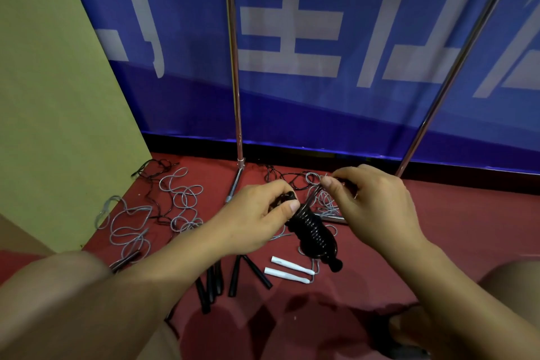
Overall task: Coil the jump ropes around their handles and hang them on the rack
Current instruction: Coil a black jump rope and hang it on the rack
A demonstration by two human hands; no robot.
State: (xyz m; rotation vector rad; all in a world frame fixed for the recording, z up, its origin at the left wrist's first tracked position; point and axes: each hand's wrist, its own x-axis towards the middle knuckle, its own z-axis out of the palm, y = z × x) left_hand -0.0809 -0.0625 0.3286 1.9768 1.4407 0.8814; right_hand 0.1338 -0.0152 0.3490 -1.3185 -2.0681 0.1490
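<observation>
Honestly, that black coiled rope (pixel 314 235) looks light and springy, held above the red floor (pixel 438 228). Your left hand (pixel 257 219) pinches its top; your right hand (pixel 374 204) pinches the loose end. Grip over the wraps.

Banner (pixel 380 23): blue, large pale characters, hangs upright well beyond the fingers, filling the far side. Black strip (pixel 321 152) runs along its foot, just past the fingertips. Cardboard (pixel 49 96): tan sheet, tilted, well left of the fingers, lower edge on the carpet (pixel 467 228). Carpet red, spreading under and to both sides of the fingers.
</observation>
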